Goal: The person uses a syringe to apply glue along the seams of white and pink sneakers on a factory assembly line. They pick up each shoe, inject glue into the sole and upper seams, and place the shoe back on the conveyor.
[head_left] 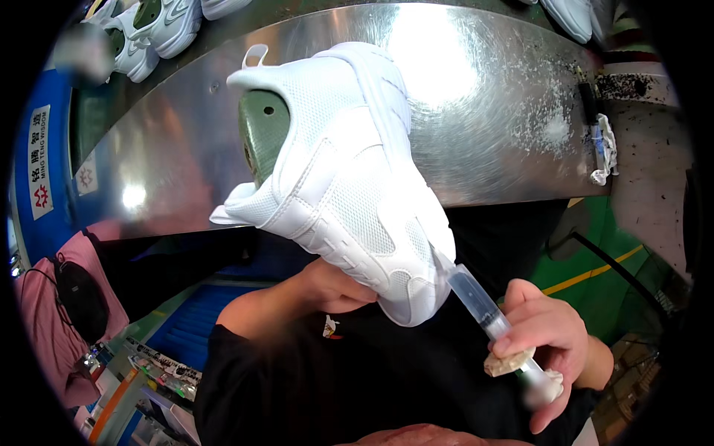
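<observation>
A white mesh sneaker (pixel 342 160) is tilted toe-down in front of me, its upper part over the metal table's near edge. Inside its opening sits a green shoe last (pixel 263 134) with a small hole. My left hand (pixel 331 288) is closed around the toe end from below, its fingers partly hidden behind the shoe. In my right hand (pixel 547 331) is a clear syringe (pixel 476 299), gripped around its rear with the thumb side on an off-white wrapped flange. The syringe's tip meets the seam between upper and sole near the toe.
White crumbs (pixel 554 130) lie on the shiny metal table (pixel 491 167). Beside its right edge rests a slim bluish tool (pixel 597 141) with crumpled white material. More white sneakers (pixel 167 30) stand at the back left. A blue panel (pixel 44 141) and pink cloth (pixel 56 320) are at left.
</observation>
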Motion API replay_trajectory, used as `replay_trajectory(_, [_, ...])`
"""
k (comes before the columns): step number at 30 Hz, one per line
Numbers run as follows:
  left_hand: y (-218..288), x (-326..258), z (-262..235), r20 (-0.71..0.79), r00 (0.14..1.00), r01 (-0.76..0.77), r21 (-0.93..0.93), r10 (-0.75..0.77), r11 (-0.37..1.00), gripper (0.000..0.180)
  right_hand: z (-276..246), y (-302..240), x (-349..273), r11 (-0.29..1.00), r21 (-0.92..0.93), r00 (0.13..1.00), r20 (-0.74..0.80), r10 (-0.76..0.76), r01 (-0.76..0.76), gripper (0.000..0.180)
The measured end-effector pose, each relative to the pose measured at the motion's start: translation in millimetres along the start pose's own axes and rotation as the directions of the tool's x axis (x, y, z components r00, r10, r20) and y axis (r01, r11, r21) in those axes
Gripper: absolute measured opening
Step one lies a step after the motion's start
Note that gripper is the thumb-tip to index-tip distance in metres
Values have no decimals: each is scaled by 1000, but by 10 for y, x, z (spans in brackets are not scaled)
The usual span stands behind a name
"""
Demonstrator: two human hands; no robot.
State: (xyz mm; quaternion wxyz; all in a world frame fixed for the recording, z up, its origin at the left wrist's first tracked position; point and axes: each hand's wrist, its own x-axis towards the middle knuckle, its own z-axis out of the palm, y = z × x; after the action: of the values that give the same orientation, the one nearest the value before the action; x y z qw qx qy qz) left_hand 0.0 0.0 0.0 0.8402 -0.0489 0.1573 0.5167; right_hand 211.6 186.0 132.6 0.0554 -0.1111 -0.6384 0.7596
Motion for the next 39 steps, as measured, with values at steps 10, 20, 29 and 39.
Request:
replay_trajectory(10, [-10, 499, 211, 147, 982, -126, 22, 121, 992, 52, 61, -423, -425, 964, -251, 992, -113, 60, -87, 72])
replay_trajectory(20, [81, 911, 513, 218, 963, -151, -61, 161, 987, 49, 106, -360, -677, 897, -442, 987, -153, -57, -17, 74])
replay_trajectory(29, [87, 1041, 580, 185, 964, -187, -42, 191, 981, 39, 253, -176, -557, 702, -709, 961, -146, -233, 63, 57])
replay_trajectory(39, [133, 1026, 708, 165, 970, -173, -49, 179, 984, 30, 334, 151, -463, 359, -929, 913, -70, -402, 87, 38])
